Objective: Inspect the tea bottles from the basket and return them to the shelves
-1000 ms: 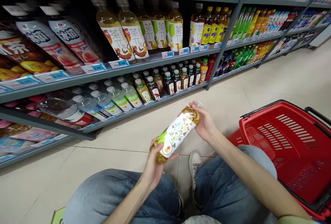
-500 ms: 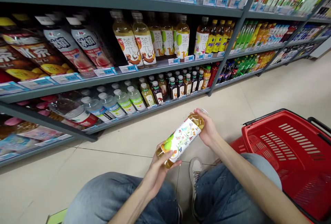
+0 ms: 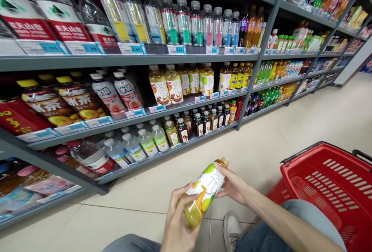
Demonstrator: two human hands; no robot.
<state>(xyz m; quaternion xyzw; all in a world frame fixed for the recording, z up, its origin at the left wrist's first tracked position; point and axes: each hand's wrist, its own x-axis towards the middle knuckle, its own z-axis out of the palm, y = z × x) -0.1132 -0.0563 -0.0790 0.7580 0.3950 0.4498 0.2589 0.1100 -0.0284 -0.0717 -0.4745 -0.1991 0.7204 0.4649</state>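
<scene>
A bottle of yellow-brown drink (image 3: 207, 184) with a white, green and orange label is held tilted between both hands, its cap end up and to the right. My left hand (image 3: 180, 217) wraps round the lower end, fingers over the label's edge. My right hand (image 3: 232, 185) grips the upper part near the neck. On the middle shelf ahead stand bottles with similar white labels (image 3: 176, 85), beside peach-labelled bottles (image 3: 107, 93).
Long shelves of drinks run from left to right, with a grey shelf edge (image 3: 139, 60) and a lower row of small bottles (image 3: 173, 133). A red basket (image 3: 293, 170) stands at the right. My knees and a white shoe (image 3: 231, 228) are below.
The view has tipped upward, showing more of the upper shelf. The bottle has been turned, so a different side of its label faces me. Both hands still hold it.
</scene>
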